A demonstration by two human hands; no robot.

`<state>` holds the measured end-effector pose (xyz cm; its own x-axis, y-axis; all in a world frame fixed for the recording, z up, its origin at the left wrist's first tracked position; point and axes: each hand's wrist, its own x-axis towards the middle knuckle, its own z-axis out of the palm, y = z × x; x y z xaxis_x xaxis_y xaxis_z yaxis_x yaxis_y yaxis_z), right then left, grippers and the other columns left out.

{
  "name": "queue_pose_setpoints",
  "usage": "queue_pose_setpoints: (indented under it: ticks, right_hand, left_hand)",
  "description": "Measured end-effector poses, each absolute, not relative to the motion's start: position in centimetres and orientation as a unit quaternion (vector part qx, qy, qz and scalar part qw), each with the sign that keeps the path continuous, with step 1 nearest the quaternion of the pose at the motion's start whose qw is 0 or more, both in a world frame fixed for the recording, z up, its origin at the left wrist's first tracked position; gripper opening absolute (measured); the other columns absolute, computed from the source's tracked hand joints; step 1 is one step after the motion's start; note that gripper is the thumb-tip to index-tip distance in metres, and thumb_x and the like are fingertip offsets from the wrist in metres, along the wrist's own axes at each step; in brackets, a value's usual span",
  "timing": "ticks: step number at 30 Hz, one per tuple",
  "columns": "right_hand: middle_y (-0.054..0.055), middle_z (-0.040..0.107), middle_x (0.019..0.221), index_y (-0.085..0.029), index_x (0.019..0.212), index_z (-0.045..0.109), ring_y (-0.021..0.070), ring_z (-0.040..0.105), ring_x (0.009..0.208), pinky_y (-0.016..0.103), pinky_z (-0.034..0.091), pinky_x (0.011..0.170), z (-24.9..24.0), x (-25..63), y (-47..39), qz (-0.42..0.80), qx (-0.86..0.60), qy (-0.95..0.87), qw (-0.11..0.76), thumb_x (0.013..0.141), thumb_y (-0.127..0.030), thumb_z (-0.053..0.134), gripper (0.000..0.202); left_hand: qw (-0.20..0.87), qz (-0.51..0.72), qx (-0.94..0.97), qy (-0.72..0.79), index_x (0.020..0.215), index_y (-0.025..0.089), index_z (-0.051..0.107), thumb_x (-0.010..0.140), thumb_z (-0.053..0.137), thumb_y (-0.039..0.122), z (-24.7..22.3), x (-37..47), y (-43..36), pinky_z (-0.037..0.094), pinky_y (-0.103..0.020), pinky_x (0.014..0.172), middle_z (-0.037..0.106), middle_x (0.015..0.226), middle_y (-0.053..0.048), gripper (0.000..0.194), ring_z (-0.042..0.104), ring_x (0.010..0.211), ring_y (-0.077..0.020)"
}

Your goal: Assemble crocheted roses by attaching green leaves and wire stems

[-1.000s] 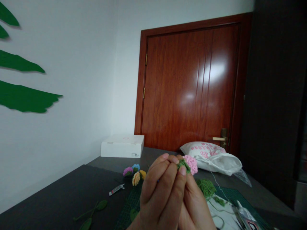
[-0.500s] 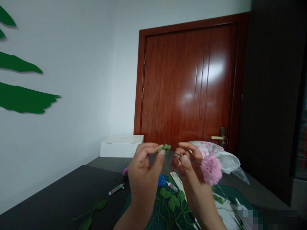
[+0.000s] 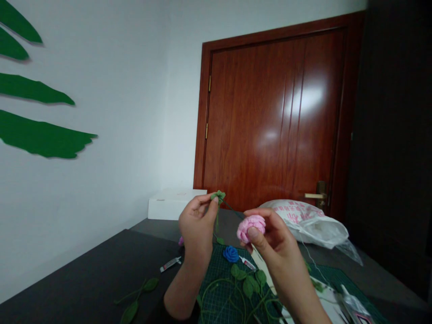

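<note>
Between the thumb and fingers of my left hand (image 3: 196, 225) is a small green crocheted calyx (image 3: 218, 196), with a thin green strand hanging below it. My right hand (image 3: 275, 240) grips a pink crocheted flower (image 3: 251, 227) by its petals, thumb in front. A thin dark stem wire (image 3: 231, 207) spans from the calyx to the flower. Under the hands, a blue crocheted rose (image 3: 231, 254) rests on the green cutting mat (image 3: 216, 274) beside a small glue tube (image 3: 248, 263). Several green crocheted leaves on stems (image 3: 249, 284) lie nearer to me.
Another glue tube (image 3: 170, 264) and a leaf sprig (image 3: 138, 294) lie on the dark table at left. A white box (image 3: 168, 207) stands by the wall. At back right sits a white plastic bag (image 3: 303, 220). Tools (image 3: 344, 306) are at front right.
My right hand has moved from the stem wire onto the pink flower, which has turned and come left, nearer the calyx. My left hand still pinches the calyx. The view has shifted slightly left.
</note>
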<state>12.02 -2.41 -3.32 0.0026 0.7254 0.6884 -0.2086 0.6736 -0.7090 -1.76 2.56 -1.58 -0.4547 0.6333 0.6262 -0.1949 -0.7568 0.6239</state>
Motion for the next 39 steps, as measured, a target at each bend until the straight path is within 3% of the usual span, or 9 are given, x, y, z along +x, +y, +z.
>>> queue_pose_setpoints:
  ticks: [5, 10, 15, 24, 30, 35, 39]
  right_hand:
    - [0.0, 0.069, 0.077, -0.02, 0.099, 0.07, 0.0115, 0.06, 0.057, 0.021, 0.047, 0.051, -3.6, 11.4, -1.9, 0.311, -0.228, -0.605, 0.696, 0.08, -0.033, 0.075, 0.023]
    - [-0.001, 0.07, 0.079, -0.023, 0.096, 0.06, 0.0128, 0.062, 0.053, 0.023, 0.05, 0.049, -3.7, 11.6, -1.8, 0.269, -0.23, -0.566, 0.745, 0.079, -0.03, 0.076, 0.024]
    - [0.0, 0.068, 0.084, -0.024, 0.096, 0.059, 0.0156, 0.065, 0.069, 0.025, 0.051, 0.06, -4.0, 13.3, -1.6, 0.129, -0.291, -0.574, 0.754, 0.075, -0.026, 0.079, 0.029]
    - [0.001, 0.066, 0.094, -0.026, 0.102, 0.064, 0.0191, 0.062, 0.089, 0.03, 0.048, 0.079, -3.6, 14.2, -1.2, 0.013, -0.188, -0.692, 0.696, 0.072, -0.005, 0.076, 0.039]
    - [0.003, 0.059, 0.101, -0.026, 0.107, 0.055, 0.0207, 0.059, 0.095, 0.034, 0.048, 0.08, -3.6, 13.9, -1.0, -0.015, -0.156, -0.699, 0.698, 0.078, -0.007, 0.07, 0.037]
    - [0.002, 0.055, 0.099, -0.024, 0.106, 0.052, 0.0176, 0.057, 0.091, 0.033, 0.048, 0.079, -3.5, 14.7, -1.3, -0.199, -0.145, -0.717, 0.652, 0.081, 0.002, 0.062, 0.037]
    - [0.002, 0.055, 0.1, -0.024, 0.106, 0.052, 0.0186, 0.056, 0.092, 0.034, 0.049, 0.079, -3.6, 14.8, -1.6, -0.283, -0.167, -0.703, 0.631, 0.082, 0.003, 0.06, 0.037]
  left_hand:
    - [0.265, 0.771, 0.535, 0.223, 0.084, 0.015, 0.072, 0.076, 0.073, 0.016, -2.1, -0.7, 1.7, 0.059, -0.03, 0.078, 0.076, 0.084, -0.007, 0.008, 0.073, 0.082, -0.0191]
    - [0.282, 0.726, 0.604, 0.17, 0.084, 0.016, 0.071, 0.077, 0.069, 0.013, -2.2, 0.3, 0.5, 0.061, -0.033, 0.076, 0.073, 0.087, -0.008, 0.008, 0.072, 0.084, -0.0205]
    - [0.284, 0.684, 0.66, 0.125, 0.084, 0.015, 0.07, 0.08, 0.065, 0.012, -1.7, 0.0, 0.1, 0.059, -0.033, 0.08, 0.068, 0.087, -0.007, 0.007, 0.068, 0.085, -0.0182]
    - [0.29, 0.66, 0.688, 0.089, 0.087, 0.019, 0.072, 0.082, 0.063, 0.005, -1.0, -1.1, 0.0, 0.059, -0.031, 0.08, 0.071, 0.089, -0.006, 0.017, 0.069, 0.086, -0.0169]
    - [0.298, 0.653, 0.697, 0.015, 0.087, 0.021, 0.073, 0.082, 0.069, 0.007, -1.0, -1.6, 0.6, 0.056, -0.032, 0.082, 0.07, 0.088, -0.004, 0.015, 0.067, 0.09, -0.017]
    - [0.299, 0.604, 0.738, -0.01, 0.093, 0.021, 0.075, 0.085, 0.07, 0.017, -0.6, -2.6, 0.7, 0.053, -0.032, 0.086, 0.07, 0.094, -0.006, 0.01, 0.066, 0.095, -0.0184]
    - [0.26, 0.538, 0.802, -0.005, 0.109, 0.021, 0.073, 0.074, 0.082, 0.029, -0.1, -3.3, 0.1, 0.05, -0.036, 0.097, 0.068, 0.108, -0.009, 0.037, 0.061, 0.109, -0.024]
